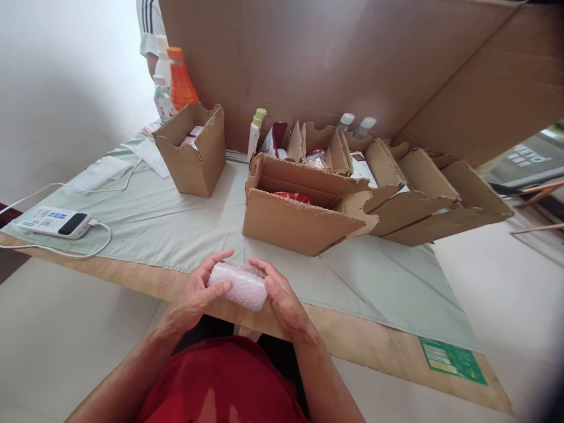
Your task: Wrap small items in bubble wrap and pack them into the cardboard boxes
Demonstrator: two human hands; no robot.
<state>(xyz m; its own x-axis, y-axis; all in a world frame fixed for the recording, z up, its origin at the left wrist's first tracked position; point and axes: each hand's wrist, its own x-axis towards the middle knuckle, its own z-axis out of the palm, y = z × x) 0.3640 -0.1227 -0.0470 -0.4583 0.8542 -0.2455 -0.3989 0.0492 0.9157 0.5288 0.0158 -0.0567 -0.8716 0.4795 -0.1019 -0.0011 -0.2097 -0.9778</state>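
A roll of bubble wrap (240,286) lies sideways between my two hands, just over the front edge of the table. My left hand (200,291) grips its left end, with the thumb on top and the fingers behind. Around the right end curls my right hand (282,294), its fingers reaching over the back. Whether anything is inside the wrap cannot be made out. Right behind the roll stands an open cardboard box (304,220) with something red inside.
More cardboard boxes (423,176) stand behind and to the right, several with packets in them. Another box (198,158) is at the back left, near an orange bottle (180,82). A power bank (55,222) with a white cable lies left. A tall cardboard panel (330,59) closes the back.
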